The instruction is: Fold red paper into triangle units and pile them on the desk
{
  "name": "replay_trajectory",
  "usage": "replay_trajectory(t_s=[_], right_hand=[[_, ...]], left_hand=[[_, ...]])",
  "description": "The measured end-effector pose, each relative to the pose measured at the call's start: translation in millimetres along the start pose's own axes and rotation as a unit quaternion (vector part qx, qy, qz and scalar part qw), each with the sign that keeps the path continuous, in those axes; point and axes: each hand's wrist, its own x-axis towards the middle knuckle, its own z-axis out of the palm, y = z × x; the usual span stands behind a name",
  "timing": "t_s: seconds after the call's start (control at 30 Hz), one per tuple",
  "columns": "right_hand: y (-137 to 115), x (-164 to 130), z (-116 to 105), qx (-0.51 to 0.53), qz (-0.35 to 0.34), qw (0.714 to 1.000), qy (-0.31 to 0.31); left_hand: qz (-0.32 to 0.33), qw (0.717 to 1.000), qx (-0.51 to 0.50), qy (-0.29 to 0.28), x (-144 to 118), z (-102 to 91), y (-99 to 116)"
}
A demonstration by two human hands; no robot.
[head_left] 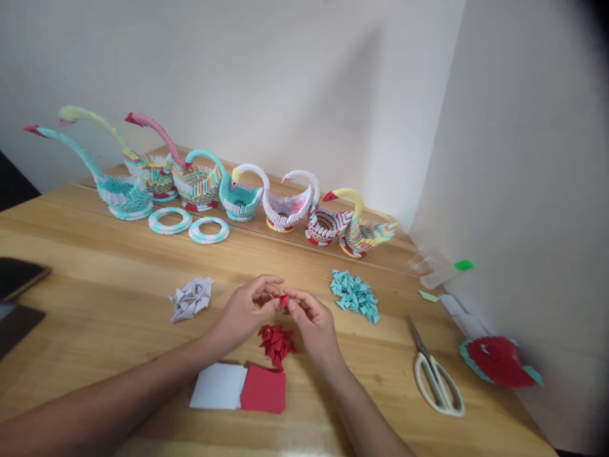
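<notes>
Head view: both hands, left hand (247,308) and right hand (311,320), pinch a red paper piece (284,300).

Bench (95,279): row of paper swans (285,203) along the back wall, two rings (190,225) just before them, grey pieces (191,297) left, teal pieces (356,295) right, scissors (435,374) far right, white sheets (219,386) and red sheets (264,389) near edge, phone (19,276) far left.
</notes>
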Motion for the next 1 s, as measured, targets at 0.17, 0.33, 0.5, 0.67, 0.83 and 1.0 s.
replay_trajectory(t_s=[0.17, 0.33, 0.5, 0.67, 0.83, 1.0], right_hand=[[-2.8, 0.3, 2.6, -0.006, -0.003, 1.0, -0.008], [-5.3, -0.2, 4.2, -0.012, -0.017, 1.0, -0.006], [-6.3, 0.0, 3.8, -0.04, -0.027, 0.998, 0.029], [-6.4, 0.5, 2.6, -0.047, -0.03, 0.997, 0.061], [-0.3, 0.2, 2.8, -0.046, -0.034, 0.995, 0.079], [1.5, -0.9, 0.7, -0.122, -0.092, 0.987, 0.046]], left_hand=[[-0.003, 1.0, 0.004, 0.004, -0.3, 1.2, 1.5], [0.024, 0.997, 0.072, 0.014, -3.9, 2.5, 3.5], [0.083, 0.988, 0.127, 0.028, -9.0, 3.7, 3.9], [0.164, 0.967, 0.191, 0.046, -12.1, 4.9, -3.1], [0.241, 0.944, 0.223, 0.035, -13.6, 4.9, -7.4], [0.057, 0.998, -0.027, -0.001, -6.2, 5.8, -4.1]])
